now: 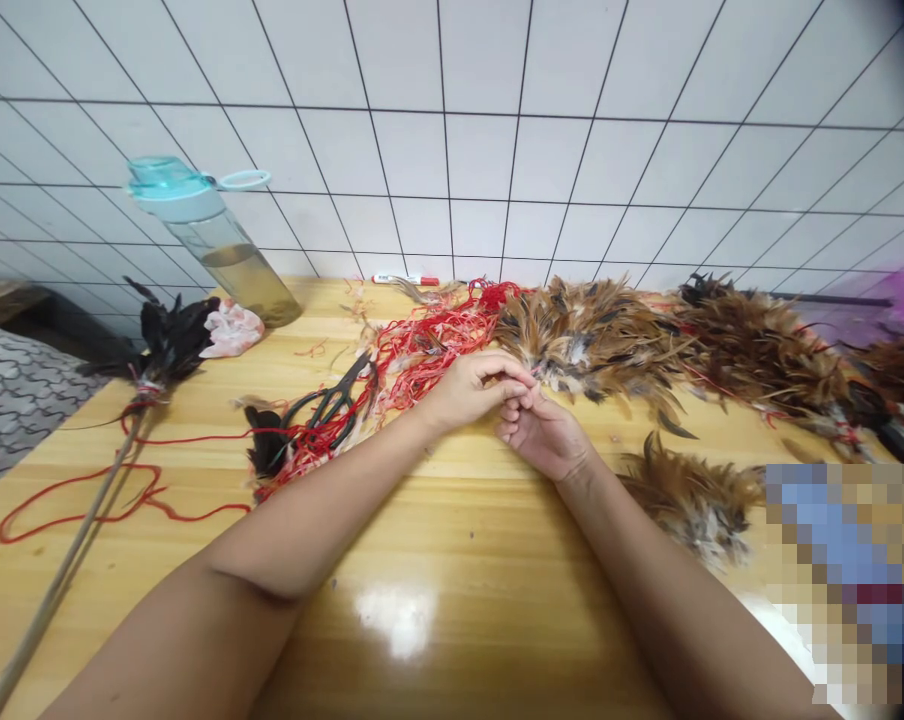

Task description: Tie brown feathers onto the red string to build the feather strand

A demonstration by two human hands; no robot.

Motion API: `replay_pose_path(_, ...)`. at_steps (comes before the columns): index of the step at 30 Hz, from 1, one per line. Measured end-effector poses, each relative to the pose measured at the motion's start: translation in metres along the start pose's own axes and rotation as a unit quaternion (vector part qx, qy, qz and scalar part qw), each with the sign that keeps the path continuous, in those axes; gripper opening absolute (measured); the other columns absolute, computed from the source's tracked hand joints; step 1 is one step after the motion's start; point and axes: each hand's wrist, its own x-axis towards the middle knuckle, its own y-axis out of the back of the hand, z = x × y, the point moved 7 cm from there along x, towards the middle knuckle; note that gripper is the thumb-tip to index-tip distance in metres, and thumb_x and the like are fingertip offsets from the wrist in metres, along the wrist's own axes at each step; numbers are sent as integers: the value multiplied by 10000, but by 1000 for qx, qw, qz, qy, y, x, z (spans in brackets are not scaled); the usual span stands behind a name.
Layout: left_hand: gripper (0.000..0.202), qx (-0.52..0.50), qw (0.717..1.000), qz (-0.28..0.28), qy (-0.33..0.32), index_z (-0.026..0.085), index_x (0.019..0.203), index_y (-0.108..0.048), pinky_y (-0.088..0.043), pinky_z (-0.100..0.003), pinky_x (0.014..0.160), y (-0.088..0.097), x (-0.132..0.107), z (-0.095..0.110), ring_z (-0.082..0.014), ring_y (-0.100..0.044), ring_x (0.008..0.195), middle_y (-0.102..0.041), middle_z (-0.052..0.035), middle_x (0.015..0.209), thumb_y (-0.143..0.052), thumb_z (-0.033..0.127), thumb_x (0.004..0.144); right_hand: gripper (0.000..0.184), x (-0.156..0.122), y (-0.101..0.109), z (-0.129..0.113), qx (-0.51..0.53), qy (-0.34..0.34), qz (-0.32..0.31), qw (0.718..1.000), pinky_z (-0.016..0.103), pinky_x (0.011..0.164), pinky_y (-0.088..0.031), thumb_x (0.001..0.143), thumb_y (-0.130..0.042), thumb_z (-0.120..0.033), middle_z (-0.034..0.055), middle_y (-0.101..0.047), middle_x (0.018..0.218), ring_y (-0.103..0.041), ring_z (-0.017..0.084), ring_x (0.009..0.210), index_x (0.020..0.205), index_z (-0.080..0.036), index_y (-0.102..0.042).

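My left hand [476,388] and my right hand [543,432] meet at the middle of the wooden table [437,560]. Both have their fingers pinched together at the near edge of a pile of brown feathers [594,335]. The left fingertips curl over the quill ends, and the right fingers press up from below at the same spot. What exactly sits between the fingers is too small to make out. A tangle of red string [429,345] lies just left of the hands.
Dark-handled scissors [332,405] lie in the red string. A thin stick with black feathers [159,345] tied on crosses the left side. A water bottle [212,240] stands by the tiled wall. A smaller feather bunch [692,500] lies at the right, and a red marker [405,280] at the back.
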Motion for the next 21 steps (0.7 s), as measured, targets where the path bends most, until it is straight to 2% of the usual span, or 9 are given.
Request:
replay_pose_path(7,207,-68,994,29,81,126,933,-622,-505,-213,637,-6,-4,-12,-90,-622,643,-667,-38,771,-620,313,844,260,-1,-5,-1,-13,18,-17,1000,183,538,-394,883,-594,-291,-36,-484,640,-447,79,581,670,-184,-490)
replay_pose_path(12,261,-108,989,63,74,170,1020,-503,-489,-188,624,-6,-4,-12,-70,-620,615,-646,21,727,-646,256,819,281,1,-5,0,-5,15,-5,1000,173,523,-372,907,-554,-311,-36,-454,642,-420,73,559,672,-182,-469)
replay_pose_path(21,141,-83,992,16,92,119,889,-644,-510,-229,681,-3,-2,-15,-105,-637,683,-682,-45,776,-616,243,827,302,1,-4,1,1,14,9,1000,188,515,-368,934,-497,-306,-34,-432,628,-382,86,543,659,-189,-457)
